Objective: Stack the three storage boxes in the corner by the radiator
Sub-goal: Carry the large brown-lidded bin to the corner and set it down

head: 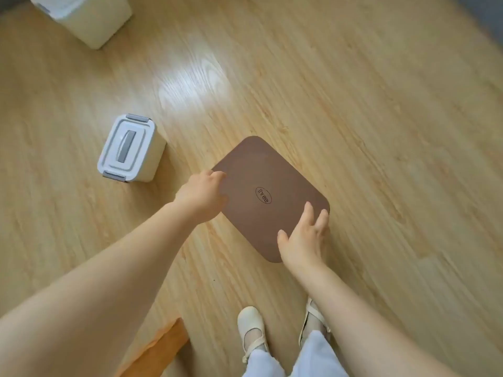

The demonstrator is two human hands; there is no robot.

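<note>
Floor point(353, 104) of pale wood planks spreads under everything. Brown-lidded box point(261, 186), lid marked "three", sits between both hands. Left hand point(200, 195) grips its left edge, fingers point(217, 175) curled over rim. Right hand point(303, 240) rests at near right corner, fingers point(309, 213) spread flat on lid, not closed. Large white box point(89, 20) far beyond left fingers. Small white box point(130, 149), grey latches, nearer, left of left fingers. Cream shoes point(251, 330) below right hand.

Brown lid point(261, 170) with black oval print, white grey-latched box point(128, 151), light woodgrain floor point(381, 104).
</note>
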